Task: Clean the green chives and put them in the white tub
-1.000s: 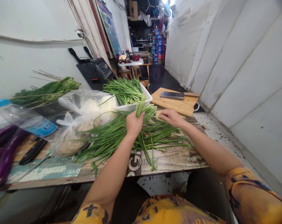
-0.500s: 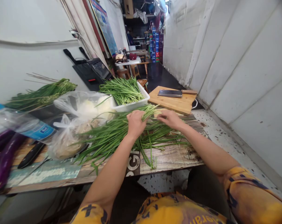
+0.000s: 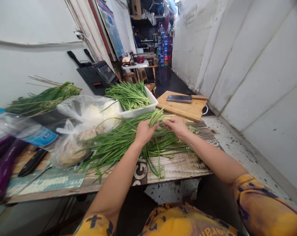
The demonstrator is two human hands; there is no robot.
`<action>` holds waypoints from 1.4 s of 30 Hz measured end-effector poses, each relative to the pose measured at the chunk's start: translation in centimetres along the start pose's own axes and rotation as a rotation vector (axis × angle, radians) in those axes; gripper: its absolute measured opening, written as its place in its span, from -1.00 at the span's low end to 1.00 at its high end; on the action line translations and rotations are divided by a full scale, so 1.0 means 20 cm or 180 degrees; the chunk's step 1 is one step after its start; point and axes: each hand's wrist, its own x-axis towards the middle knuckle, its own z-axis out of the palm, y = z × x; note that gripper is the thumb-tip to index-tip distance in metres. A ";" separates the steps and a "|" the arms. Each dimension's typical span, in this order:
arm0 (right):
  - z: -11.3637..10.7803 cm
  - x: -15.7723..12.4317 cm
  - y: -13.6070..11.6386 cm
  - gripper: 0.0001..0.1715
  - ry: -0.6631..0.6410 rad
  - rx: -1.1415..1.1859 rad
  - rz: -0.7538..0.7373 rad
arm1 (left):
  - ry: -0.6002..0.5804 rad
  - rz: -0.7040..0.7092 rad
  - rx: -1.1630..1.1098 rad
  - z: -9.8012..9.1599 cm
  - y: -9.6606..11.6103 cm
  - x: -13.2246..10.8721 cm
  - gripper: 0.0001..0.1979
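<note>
Left hand (image 3: 143,131) around chives (image 3: 119,141), right hand (image 3: 177,126) perhaps at their ends

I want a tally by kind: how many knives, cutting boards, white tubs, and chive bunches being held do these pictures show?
Knives: 2, the cleaver and the black-handled knife
Cutting boards: 1
White tubs: 1
Held chive bunches: 1
Total: 5

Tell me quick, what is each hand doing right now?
Left hand: closed around a bunch of green stalks.
Right hand: fingers curled at that bunch's ends; whether it grips cannot be told.
</note>
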 end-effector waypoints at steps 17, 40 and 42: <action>-0.09 0.10 0.01 -0.56 0.0007 -0.1149 -0.0551 | 0.0236 -0.0069 -0.0124 0.00 -0.09 0.03 -0.76; -0.18 0.05 -0.02 -0.79 -0.0343 -0.1678 -0.1791 | 0.0480 -0.0011 0.0617 -0.02 -0.04 0.03 -0.77; -0.15 0.02 -0.01 -0.76 -0.0239 -0.1087 -0.1248 | 0.0152 0.0089 0.0280 -0.01 -0.03 0.03 -0.81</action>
